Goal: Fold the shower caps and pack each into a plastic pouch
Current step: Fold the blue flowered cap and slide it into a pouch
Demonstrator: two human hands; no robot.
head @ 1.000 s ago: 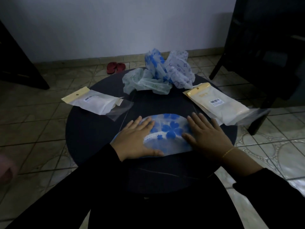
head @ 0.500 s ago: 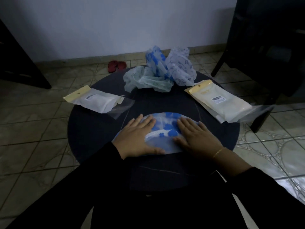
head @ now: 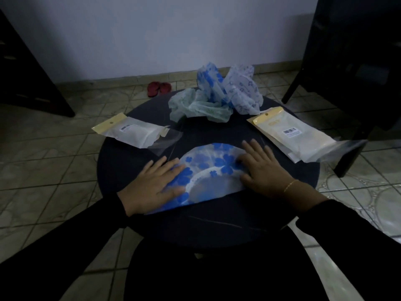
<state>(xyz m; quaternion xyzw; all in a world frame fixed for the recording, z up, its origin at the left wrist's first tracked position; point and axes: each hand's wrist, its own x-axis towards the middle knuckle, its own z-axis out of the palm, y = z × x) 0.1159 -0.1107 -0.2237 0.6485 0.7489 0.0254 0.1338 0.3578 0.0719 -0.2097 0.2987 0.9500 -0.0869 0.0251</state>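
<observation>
Folded cap: a blue-flowered shower cap [head: 208,170] lies flat in a half-round shape at the centre of the round dark table [head: 217,224], straight edge toward 6 o'clock, curved edge toward 12.
Left hand [head: 155,185]: fingers spread and straight, palm down, pressing the cap's 9 o'clock end.
Right hand [head: 263,170]: fingers straight and slightly apart, palm down on the cap's 3 o'clock end; a thin gold bracelet [head: 290,185] circles the wrist.
Unfolded caps: a crumpled heap [head: 217,98] at 12 o'clock, pale green, blue-flowered and white-patterned pieces touching one another.
Left pouches: a plastic pouch [head: 134,132] with a yellow header at 10 o'clock, overhanging the table edge.
Right pouches: a stack of pouches [head: 299,135] with barcode label at 2 o'clock, clear ends past the rim.
Floor: tiled; red sandals [head: 158,88] near the wall at 11 o'clock.
Furniture: a dark chair [head: 355,61] at 2 o'clock, beyond the table.
</observation>
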